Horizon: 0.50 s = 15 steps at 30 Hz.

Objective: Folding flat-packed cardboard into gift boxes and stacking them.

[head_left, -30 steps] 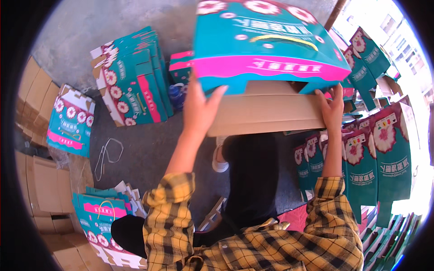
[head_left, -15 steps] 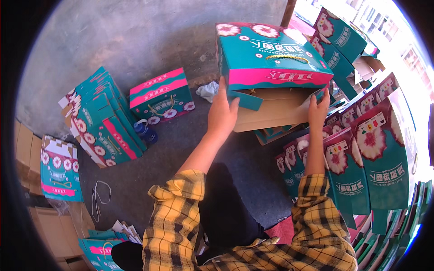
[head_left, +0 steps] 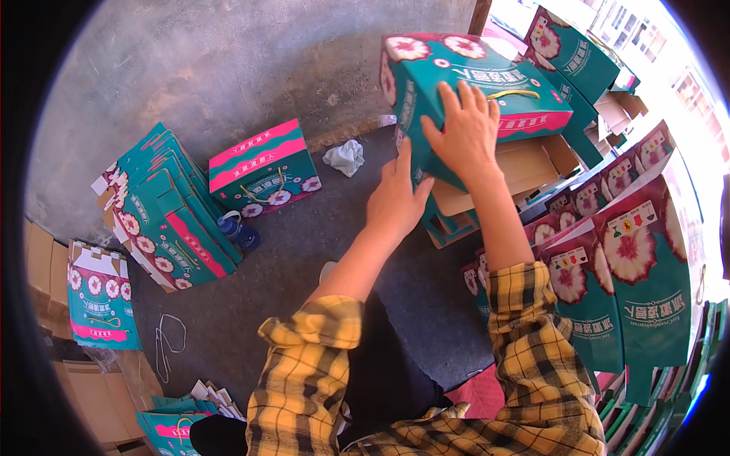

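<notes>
A teal and pink cardboard gift box with flower pictures and a yellow rope handle is tilted up in front of me, its near end open and showing brown inside. My left hand grips its lower left edge, thumb apart from the fingers, part of the grip hidden by the box. Across the teal front panel, left of the handle, lies my right hand with fingers stretched out. Under the box, part of another teal carton shows.
To the left stand a closed gift box, a stack of flattened boxes and a blue bottle. A white crumpled cloth lies near the wall. Rows of upright boxes crowd my right side. A white cord rests on the floor.
My right hand has left the box's open right edge and moved left onto its front panel. The box has shifted slightly right and turned, showing more of its left side.
</notes>
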Tool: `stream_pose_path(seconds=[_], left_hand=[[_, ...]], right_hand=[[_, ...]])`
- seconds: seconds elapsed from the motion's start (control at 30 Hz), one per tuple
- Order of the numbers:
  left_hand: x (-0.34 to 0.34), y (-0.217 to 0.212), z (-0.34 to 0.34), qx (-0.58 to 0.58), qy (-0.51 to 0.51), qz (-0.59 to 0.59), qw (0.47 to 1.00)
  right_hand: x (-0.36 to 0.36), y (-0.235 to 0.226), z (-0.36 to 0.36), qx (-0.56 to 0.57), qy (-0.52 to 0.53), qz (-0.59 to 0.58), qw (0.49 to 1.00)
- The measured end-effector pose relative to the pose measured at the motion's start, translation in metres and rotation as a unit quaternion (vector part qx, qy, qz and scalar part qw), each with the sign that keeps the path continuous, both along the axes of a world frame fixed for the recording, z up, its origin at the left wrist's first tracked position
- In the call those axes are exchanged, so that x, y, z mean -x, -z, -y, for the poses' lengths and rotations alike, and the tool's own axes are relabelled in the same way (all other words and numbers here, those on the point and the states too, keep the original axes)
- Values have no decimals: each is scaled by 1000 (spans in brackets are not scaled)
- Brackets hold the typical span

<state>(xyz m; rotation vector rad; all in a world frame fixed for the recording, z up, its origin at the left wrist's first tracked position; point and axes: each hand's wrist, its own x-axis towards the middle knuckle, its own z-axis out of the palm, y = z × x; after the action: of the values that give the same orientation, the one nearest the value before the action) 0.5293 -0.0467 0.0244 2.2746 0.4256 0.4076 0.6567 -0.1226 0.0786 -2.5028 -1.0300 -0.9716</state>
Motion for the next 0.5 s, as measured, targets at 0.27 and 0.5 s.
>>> stream_pose_path(seconds=[0.27,0.5], left_hand=[[181,-9,-37,71,-20,57,996],[438,13,-59,63,-334,11,940]], right_hand=[[-45,1,45,4,8,5,1000],[-68,-7,64,22,-4,17,1000]])
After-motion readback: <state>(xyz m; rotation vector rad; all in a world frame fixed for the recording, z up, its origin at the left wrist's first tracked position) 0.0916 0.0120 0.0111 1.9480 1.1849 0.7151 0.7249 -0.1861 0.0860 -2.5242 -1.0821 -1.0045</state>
